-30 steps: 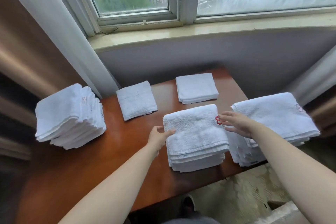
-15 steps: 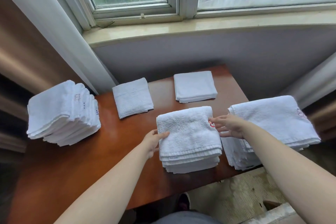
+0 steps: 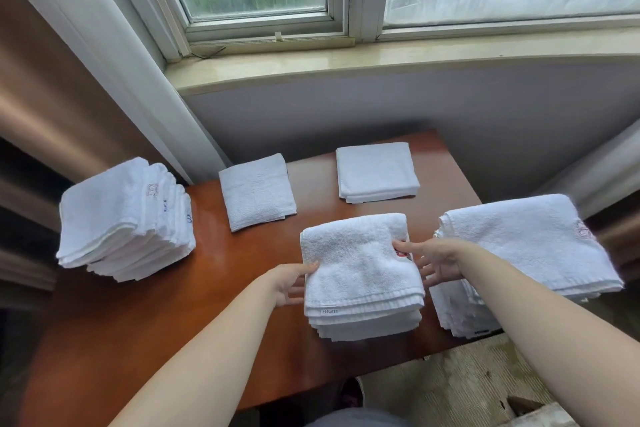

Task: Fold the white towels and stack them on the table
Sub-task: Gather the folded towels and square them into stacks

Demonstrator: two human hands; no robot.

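Note:
A stack of folded white towels stands near the front edge of the brown wooden table. My left hand touches the stack's left side with relaxed fingers, thumb on the top towel's edge. My right hand touches its right side with straight, spread fingers beside a red mark on the towel. A wider pile of white towels lies to the right, overhanging the table edge. A tall stack of folded towels stands at the far left.
Two single folded towels lie at the back of the table, one at the left and one at the right. A window sill and wall run behind. A curtain hangs at the left. A shoe shows below the table.
Both hands stay at the sides of the middle stack. My right hand has slid slightly toward me along its right side, and the view has tilted a little.

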